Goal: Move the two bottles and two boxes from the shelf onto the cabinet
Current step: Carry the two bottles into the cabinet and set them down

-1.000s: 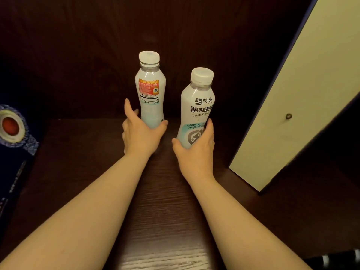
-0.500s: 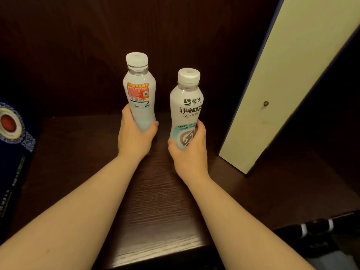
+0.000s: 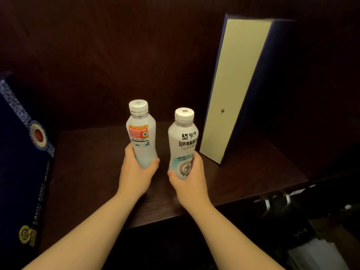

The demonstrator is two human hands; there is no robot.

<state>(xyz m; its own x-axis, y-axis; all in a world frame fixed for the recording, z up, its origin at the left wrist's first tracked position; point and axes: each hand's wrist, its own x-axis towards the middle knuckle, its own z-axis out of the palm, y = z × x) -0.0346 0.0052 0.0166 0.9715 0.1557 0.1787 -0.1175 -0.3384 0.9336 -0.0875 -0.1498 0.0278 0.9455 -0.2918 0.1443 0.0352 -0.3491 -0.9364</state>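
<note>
I hold two white-capped bottles of pale drink above the dark wooden shelf (image 3: 93,172). My left hand (image 3: 136,172) grips the base of the left bottle (image 3: 141,133), which has a red label. My right hand (image 3: 190,180) grips the lower part of the right bottle (image 3: 183,141), which has black lettering and a lightning mark. Both bottles are upright and lifted off the board. A tall box with a cream face and blue edges (image 3: 233,90) stands at the right of the shelf. A dark blue patterned box (image 3: 21,162) stands at the left edge.
The shelf has a dark wooden back wall (image 3: 116,55). Its front edge (image 3: 194,213) runs just under my wrists. Below and to the right, dark objects with white bands (image 3: 276,201) and something pale (image 3: 315,254) lie in shadow.
Both hands closed on the bottles and lifted them off the shelf, drawing them back toward the front edge. My view has pulled back and both boxes show more fully.
</note>
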